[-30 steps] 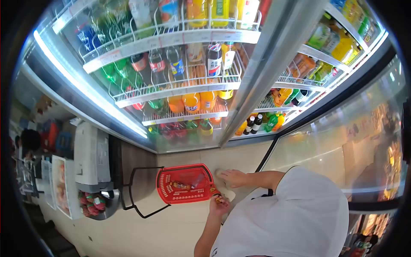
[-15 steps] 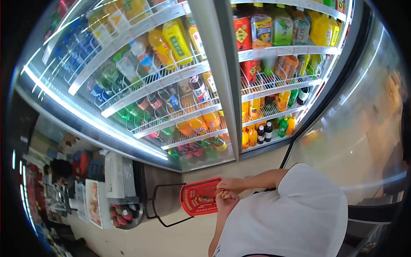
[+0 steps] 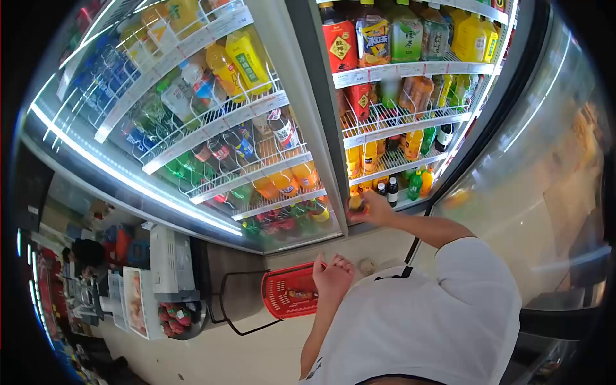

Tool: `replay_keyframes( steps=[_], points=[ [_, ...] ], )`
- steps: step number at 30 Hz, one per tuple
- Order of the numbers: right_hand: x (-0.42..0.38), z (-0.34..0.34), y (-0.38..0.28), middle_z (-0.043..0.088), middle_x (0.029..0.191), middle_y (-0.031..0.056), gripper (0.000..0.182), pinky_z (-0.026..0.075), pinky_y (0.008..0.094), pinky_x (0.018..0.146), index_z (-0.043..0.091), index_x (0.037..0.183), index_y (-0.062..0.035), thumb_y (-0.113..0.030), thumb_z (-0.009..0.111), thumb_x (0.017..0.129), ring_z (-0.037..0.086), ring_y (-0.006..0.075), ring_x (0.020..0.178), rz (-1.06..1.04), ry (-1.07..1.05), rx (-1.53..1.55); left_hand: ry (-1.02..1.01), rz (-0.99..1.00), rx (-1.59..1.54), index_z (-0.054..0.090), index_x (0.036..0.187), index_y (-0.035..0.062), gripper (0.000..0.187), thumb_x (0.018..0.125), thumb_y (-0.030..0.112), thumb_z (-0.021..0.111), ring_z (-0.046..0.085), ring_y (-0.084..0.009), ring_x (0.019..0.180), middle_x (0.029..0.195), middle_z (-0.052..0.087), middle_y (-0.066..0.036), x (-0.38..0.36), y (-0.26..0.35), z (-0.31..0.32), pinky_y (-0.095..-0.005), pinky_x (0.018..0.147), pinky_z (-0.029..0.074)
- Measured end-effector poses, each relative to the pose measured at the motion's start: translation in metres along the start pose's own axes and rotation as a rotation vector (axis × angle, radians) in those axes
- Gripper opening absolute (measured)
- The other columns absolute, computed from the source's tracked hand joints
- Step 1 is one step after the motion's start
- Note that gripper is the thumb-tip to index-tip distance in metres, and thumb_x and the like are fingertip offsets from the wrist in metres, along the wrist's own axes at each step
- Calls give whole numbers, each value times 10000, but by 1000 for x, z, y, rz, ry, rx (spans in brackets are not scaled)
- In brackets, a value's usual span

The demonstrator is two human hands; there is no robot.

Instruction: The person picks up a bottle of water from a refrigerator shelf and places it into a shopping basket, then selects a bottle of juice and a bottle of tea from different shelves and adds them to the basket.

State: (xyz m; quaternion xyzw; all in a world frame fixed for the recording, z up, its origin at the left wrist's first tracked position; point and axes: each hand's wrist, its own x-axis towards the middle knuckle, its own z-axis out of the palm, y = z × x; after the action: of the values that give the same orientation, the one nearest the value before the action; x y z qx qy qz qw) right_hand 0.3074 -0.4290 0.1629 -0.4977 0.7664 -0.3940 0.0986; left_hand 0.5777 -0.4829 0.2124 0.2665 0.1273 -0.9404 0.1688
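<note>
My right hand (image 3: 378,210) is at the bottom of the open fridge section, its fingers wrapped round a small bottle (image 3: 357,205) with dark and orange parts. Little of that bottle shows past the fingers. Several orange drink bottles (image 3: 369,157) and small dark bottles with white labels (image 3: 393,190) stand on the shelves just beyond this hand. Over the right end of a red shopping basket (image 3: 292,312), my left hand (image 3: 333,279) is open and holds nothing. Inside the basket lies a small item with an orange-brown wrapper or label (image 3: 301,294), too small to name.
The glass fridge door (image 3: 513,212) stands open on the right. A metal post (image 3: 308,96) divides the two fridge sections. The basket's black handle (image 3: 221,301) sticks out leftward. At lower left are a white crate (image 3: 136,301) and dark red fruit (image 3: 176,317).
My hands were together over the basket around a small object. Now they are apart: my right hand has moved up to the lower fridge shelf with the bottle, and my left hand has opened.
</note>
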Motion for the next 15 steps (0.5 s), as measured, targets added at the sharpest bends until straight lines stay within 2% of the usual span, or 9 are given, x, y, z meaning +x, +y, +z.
replay_keyframes(
  steps=[3,7,8,9,10,12,13,14,15],
  points=[
    [30,-41,21,656,882,106,561,505,349,768,620,1052,-53,-398,867,685,651,250,846,-16,345,101,2,53,-72,546,918,54,360,858,395,643,512,-170,758,777,506,-9,0,29,-85,-335,732,413],
    [78,-92,29,677,1020,91,586,508,332,807,555,1170,-38,-308,838,733,653,215,899,-11,641,322,213,332,269,570,1003,69,375,875,419,613,585,-196,846,854,585,-17,-5,76,-260,-350,709,451],
    [90,-102,28,683,1017,91,559,504,327,812,557,1168,-33,-291,828,752,653,205,900,29,718,296,606,440,518,567,1039,69,386,884,421,600,607,-206,832,887,617,-58,-18,78,-303,-377,694,474],
    [100,-112,28,690,1014,91,532,500,322,818,558,1166,-28,-274,818,771,652,194,900,72,794,267,813,397,806,592,1051,46,367,890,376,603,640,-229,814,881,644,-108,-32,97,-392,-409,664,502],
    [109,-121,25,693,1020,93,513,504,319,827,574,1158,-18,-261,819,778,655,176,909,48,809,310,1001,355,1740,609,1023,-12,375,864,326,635,653,-252,731,850,653,-142,-68,92,-434,-401,613,521],
    [123,-138,9,696,1026,93,477,509,302,832,587,1155,-6,-222,813,794,657,154,916,17,866,276,929,-358,2411,665,821,47,253,813,298,637,642,-288,687,751,659,-197,-121,96,-441,-459,629,493],
    [133,-145,-4,694,1022,81,464,509,294,823,587,1152,-6,-204,810,797,652,147,899,5,909,244,1201,237,1565,637,815,-8,206,843,188,580,639,-293,714,752,653,-168,-146,59,-436,-413,623,505],
    [145,-149,-3,693,1024,78,463,509,292,821,589,1147,-7,-204,813,794,650,144,892,-41,915,298,1069,345,1153,606,702,16,232,863,173,549,613,-276,625,631,609,-137,-154,58,-425,-428,583,488],
    [155,-149,4,691,1026,76,462,510,291,819,591,1143,-8,-205,816,791,648,141,886,-74,919,353,1071,351,1153,606,702,16,232,863,173,549,613,-276,625,631,609,-137,-155,59,-421,-428,583,488]
  ],
)
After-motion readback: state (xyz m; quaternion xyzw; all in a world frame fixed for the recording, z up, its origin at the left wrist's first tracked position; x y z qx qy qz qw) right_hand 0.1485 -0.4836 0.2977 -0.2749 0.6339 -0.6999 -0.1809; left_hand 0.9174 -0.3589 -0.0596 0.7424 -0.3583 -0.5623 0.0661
